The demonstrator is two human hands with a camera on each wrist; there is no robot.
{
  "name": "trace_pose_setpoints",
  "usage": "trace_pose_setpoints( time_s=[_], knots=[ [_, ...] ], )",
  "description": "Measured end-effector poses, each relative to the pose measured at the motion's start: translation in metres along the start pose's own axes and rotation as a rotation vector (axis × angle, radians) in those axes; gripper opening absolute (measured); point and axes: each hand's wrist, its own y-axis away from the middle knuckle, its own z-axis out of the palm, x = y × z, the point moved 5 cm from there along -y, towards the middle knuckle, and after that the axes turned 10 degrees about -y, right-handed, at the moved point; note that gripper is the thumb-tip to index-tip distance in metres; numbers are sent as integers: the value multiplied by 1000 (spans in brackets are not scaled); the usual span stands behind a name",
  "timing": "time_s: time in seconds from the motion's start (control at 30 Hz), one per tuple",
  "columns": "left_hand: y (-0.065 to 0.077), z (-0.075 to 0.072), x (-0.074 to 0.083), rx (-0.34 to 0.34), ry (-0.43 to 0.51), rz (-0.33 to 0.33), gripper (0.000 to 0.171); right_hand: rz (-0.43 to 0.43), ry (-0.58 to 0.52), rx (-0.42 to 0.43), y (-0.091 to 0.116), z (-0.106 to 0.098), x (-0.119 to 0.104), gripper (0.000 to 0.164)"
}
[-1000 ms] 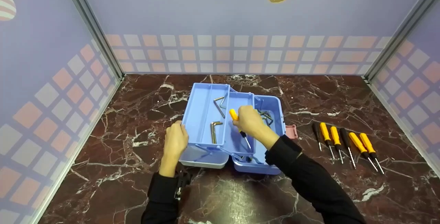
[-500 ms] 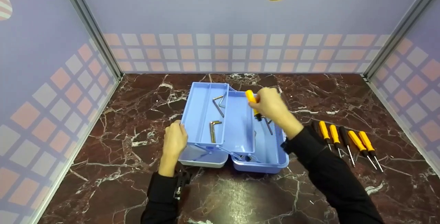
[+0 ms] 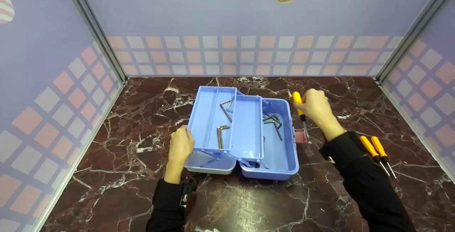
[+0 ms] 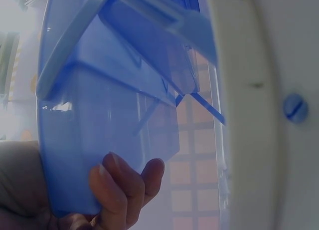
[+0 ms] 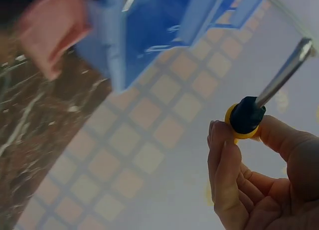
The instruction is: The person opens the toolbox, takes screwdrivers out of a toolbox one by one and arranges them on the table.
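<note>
A blue toolbox [image 3: 249, 127] stands open on the table, its trays fanned out to the left. My left hand [image 3: 180, 145] grips the outer edge of the upper-left tray [image 3: 201, 118]; in the left wrist view its fingers [image 4: 112, 195] curl round the tray's wall. My right hand [image 3: 316, 108] pinches a yellow-and-black screwdriver [image 3: 297, 103] by the handle, in the air just right of the toolbox. Its metal shaft [image 5: 284, 73] points down in the head view, near the pink latch [image 3: 300, 136]. L-shaped hex keys [image 3: 220, 136] lie in the upper-left tray, and several more hex keys [image 3: 274, 121] in the deep right compartment.
Two yellow screwdrivers [image 3: 369, 147] lie on the dark marbled table [image 3: 117, 175] at the right; my right sleeve [image 3: 366, 185] covers the area left of them. Patterned panels [image 3: 249, 18] enclose the back and both sides.
My right hand has carried the screwdriver rightward from over the middle tray, across the deep compartment, to outside the toolbox. The forearm now covers several table screwdrivers. My left hand stays put.
</note>
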Motion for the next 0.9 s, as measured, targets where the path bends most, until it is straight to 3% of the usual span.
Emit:
trace_pose_setpoints(
  time_s=[0.13,0.4,0.63,0.9],
  knots=[
    [0,0,-1,-5,-2,-11,20,64,50,10,1,1,33,31],
    [0,2,-2,-25,-4,-27,22,194,101,-57,6,17,87,28],
    [1,2,-1,-27,0,-19,24,288,113,-109,8,33,113,36],
    [1,2,-1,-27,18,-19,24,306,155,-140,11,47,129,36]
  ],
)
